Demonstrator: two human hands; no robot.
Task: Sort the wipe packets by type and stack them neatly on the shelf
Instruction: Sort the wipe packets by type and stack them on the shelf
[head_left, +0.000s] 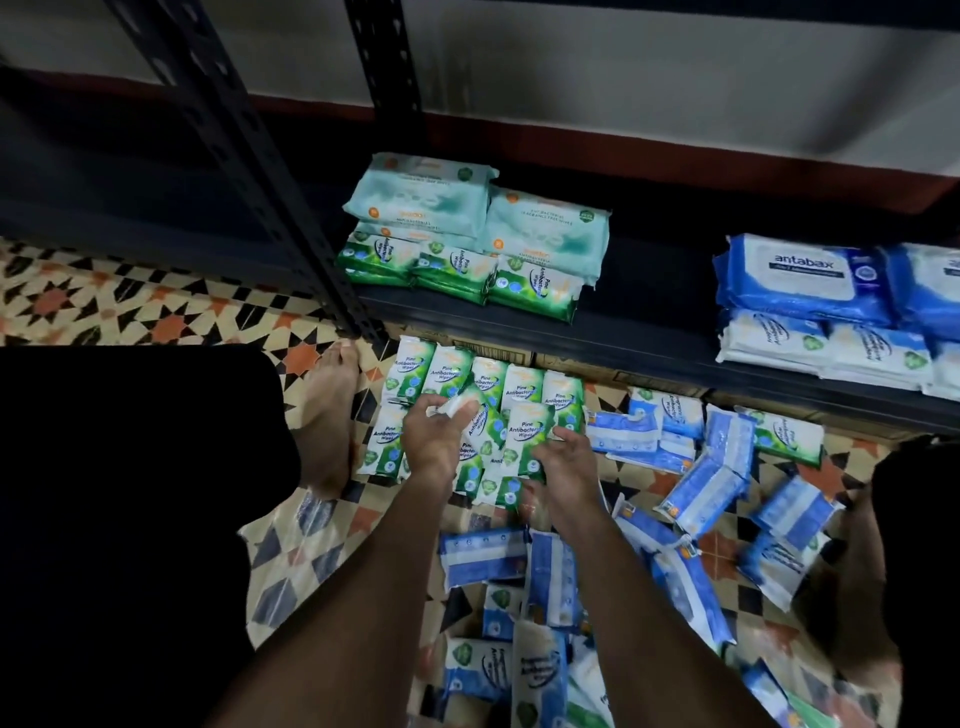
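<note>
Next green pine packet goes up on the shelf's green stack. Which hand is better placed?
Left. The left hand already grips a green packet and sits almost directly below the green stack on the shelf. The right hand lies open on the floor packets, farther right.

Both bare forearms (363, 561) reach fwd & down, side by side, wrists pretty straight. Left hand (434, 441) is back-up, fingers curled round the white end of a green-and-white plastic wipe packet (485, 421). Right hand (563, 462) is just beside it, fingers loosely bent, tips down; can't tell if it's gripping anything tbh. Bare left foot (330, 415) flat, out to the left.
</note>
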